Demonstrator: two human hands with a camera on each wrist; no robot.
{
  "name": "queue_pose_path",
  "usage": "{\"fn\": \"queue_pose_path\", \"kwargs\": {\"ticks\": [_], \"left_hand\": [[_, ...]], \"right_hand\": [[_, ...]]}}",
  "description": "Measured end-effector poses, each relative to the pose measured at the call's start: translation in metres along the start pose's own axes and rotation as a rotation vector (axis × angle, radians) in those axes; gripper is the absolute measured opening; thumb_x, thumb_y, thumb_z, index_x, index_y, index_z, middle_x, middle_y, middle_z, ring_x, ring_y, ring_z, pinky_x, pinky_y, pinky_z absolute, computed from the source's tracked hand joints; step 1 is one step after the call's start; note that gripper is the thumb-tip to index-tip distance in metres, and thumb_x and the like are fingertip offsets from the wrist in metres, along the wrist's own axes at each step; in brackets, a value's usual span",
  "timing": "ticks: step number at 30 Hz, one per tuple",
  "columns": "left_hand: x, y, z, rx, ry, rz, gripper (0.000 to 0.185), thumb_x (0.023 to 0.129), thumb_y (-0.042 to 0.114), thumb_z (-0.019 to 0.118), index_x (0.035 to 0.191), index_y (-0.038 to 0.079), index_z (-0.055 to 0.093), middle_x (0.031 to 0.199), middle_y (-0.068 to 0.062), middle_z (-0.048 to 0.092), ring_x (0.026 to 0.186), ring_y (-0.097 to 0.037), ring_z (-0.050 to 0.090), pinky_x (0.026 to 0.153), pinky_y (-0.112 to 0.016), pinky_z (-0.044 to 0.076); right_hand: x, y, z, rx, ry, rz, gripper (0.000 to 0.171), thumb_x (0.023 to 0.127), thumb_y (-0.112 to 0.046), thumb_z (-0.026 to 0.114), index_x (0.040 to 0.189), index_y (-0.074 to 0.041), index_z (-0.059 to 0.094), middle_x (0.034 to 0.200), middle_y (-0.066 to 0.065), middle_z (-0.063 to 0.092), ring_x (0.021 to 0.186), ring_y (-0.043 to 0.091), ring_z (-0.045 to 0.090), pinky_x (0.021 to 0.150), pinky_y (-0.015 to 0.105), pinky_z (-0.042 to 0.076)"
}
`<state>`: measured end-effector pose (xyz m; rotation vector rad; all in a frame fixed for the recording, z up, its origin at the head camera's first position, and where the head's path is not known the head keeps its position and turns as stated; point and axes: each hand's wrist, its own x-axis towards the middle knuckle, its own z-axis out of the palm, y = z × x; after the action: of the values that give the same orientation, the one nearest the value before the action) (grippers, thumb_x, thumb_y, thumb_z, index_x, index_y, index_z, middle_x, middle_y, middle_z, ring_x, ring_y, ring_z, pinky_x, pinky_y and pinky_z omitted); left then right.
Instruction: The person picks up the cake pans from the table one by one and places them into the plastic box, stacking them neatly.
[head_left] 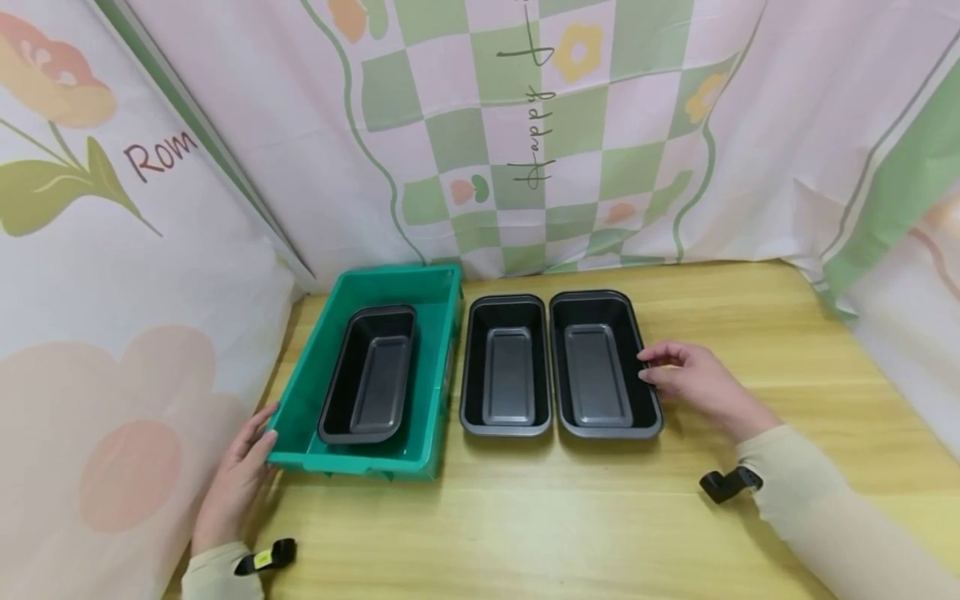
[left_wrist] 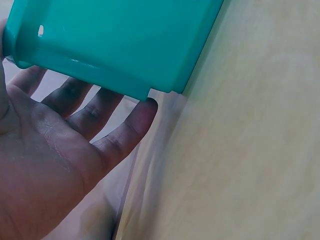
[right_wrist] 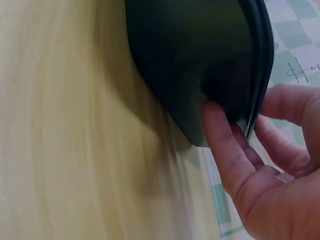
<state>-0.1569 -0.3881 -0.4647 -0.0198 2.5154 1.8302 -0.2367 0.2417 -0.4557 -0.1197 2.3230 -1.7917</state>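
Observation:
A green plastic bin (head_left: 352, 463) stands at the left of the wooden table, with a black loaf pan (head_left: 367, 375) inside it. Two more black loaf pans sit side by side to its right: the middle pan (head_left: 506, 367) and the right pan (head_left: 600, 367). My right hand (head_left: 647, 364) pinches the right pan's right rim. In the right wrist view the thumb (right_wrist: 220, 135) lies on the pan's outer wall (right_wrist: 200, 60), with the other fingers over the rim. My left hand (head_left: 266, 425) rests open against the bin's near left corner, its straight fingers (left_wrist: 120, 130) just below the bin's edge (left_wrist: 115, 40).
A flowered, checked cloth backdrop (head_left: 525, 150) closes in the table at the back and on both sides. Bare wood (head_left: 570, 525) lies in front of the pans and to the right of them. Black straps sit on both wrists.

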Motion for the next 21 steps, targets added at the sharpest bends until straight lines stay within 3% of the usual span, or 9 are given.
{"fn": "queue_pose_path", "kwargs": {"ticks": [18, 21], "left_hand": [[-0.0006, 0.0015, 0.001, -0.046, 0.0, -0.013, 0.05, 0.098, 0.031, 0.04, 0.145, 0.023, 0.025, 0.14, -0.01, 0.026, 0.113, -0.009, 0.04, 0.081, -0.021, 0.042], [-0.0004, 0.0023, 0.0005, -0.015, 0.001, -0.019, 0.05, 0.098, 0.033, 0.04, 0.145, 0.025, 0.024, 0.141, -0.012, 0.024, 0.115, -0.012, 0.038, 0.081, -0.02, 0.042]], "right_hand": [[-0.0036, -0.0037, 0.0063, -0.021, 0.104, 0.008, 0.039, 0.086, -0.005, 0.059, 0.12, 0.01, 0.05, 0.112, 0.029, 0.051, 0.076, 0.019, 0.062, 0.067, 0.033, 0.051], [-0.0037, -0.0032, 0.0066, -0.024, 0.116, 0.005, 0.039, 0.085, -0.006, 0.059, 0.12, 0.01, 0.05, 0.112, 0.029, 0.052, 0.075, 0.02, 0.062, 0.066, 0.033, 0.052]]}}
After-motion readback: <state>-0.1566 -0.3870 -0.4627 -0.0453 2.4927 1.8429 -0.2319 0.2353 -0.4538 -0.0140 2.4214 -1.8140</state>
